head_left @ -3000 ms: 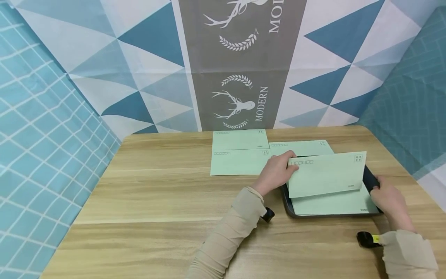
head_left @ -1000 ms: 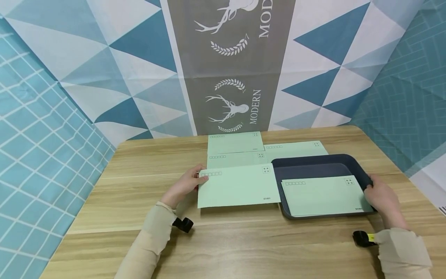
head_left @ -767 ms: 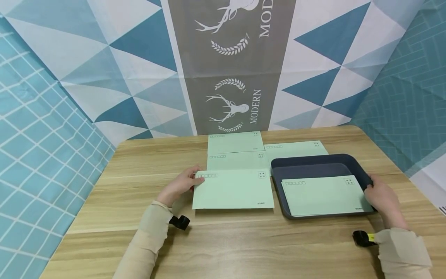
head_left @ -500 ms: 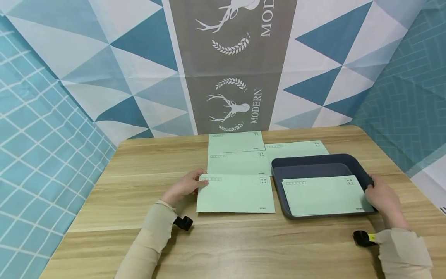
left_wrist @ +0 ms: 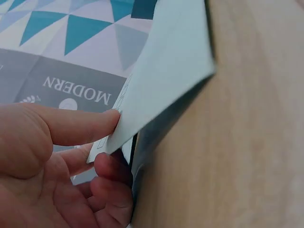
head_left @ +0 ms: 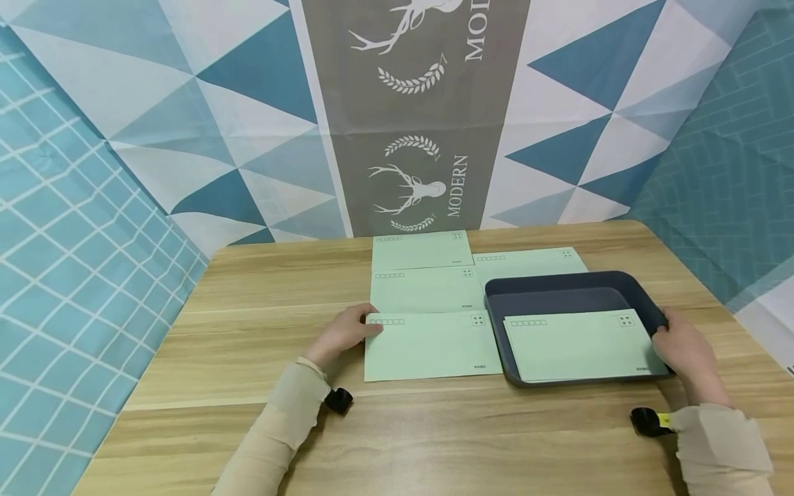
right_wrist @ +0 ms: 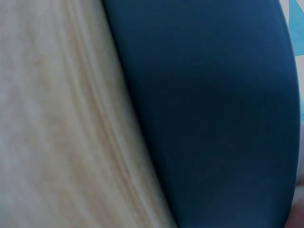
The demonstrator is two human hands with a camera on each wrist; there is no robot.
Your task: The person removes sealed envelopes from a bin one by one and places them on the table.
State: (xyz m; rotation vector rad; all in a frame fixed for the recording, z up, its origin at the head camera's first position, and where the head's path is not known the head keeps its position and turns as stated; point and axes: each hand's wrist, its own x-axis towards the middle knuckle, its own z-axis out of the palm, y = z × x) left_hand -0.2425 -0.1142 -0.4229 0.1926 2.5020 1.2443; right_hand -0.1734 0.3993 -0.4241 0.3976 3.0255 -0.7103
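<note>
In the head view my left hand (head_left: 344,332) pinches the left edge of a pale green envelope (head_left: 434,348), thumb on top and fingers beneath. The left wrist view shows this envelope (left_wrist: 166,66) tilted, with a shadow under its near edge. Behind it lie two more green envelopes, a middle envelope (head_left: 428,289) and a far envelope (head_left: 422,250), in a column. My right hand (head_left: 688,351) grips the right rim of a dark tray (head_left: 558,284), which holds a small pile of green envelopes (head_left: 579,348). The tray's outer wall (right_wrist: 209,114) fills much of the right wrist view.
Another green envelope (head_left: 533,263) lies behind the tray, partly covered by it. Everything rests on a wooden table (head_left: 260,296). A patterned cloth backdrop (head_left: 422,124) rises at the table's far edge.
My left hand has carried an envelope leftward out of the tray and lowered it in front of the column, then shifted it slightly right toward the tray. My right hand stays at the tray rim.
</note>
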